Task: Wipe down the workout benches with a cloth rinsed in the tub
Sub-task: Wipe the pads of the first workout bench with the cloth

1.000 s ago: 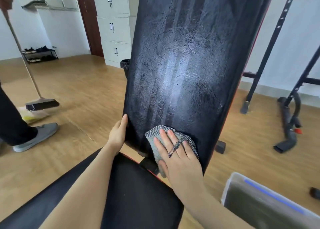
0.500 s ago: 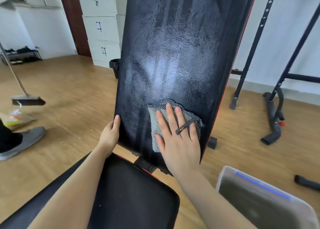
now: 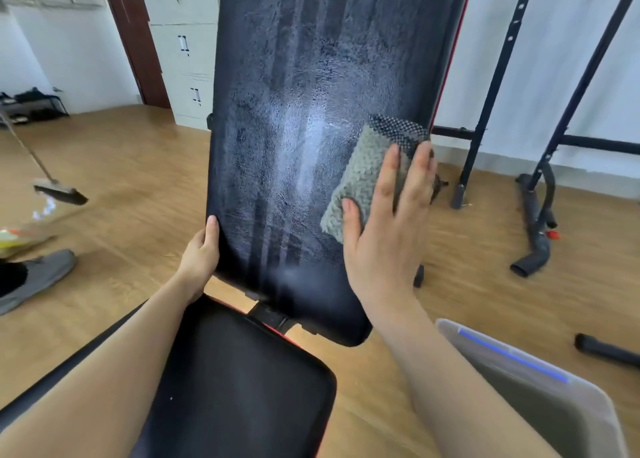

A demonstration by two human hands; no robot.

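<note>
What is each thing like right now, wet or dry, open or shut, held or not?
backrest: raised steeply, streaked with damp-looking wipe marks.
cloth: pressed flat on the backrest, near its right edge.
right hand: fingers straight, pressing the cloth.
left hand: gripping the backrest's left edge.
tub: open, no lid on it.
cabinet drawers: shut.

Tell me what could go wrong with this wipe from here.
The cloth is pinned only by the flat right hand at the right edge of the backrest; it could slip off and drop. The tub sits close beside that forearm; a careless pull back might knock it.
</note>
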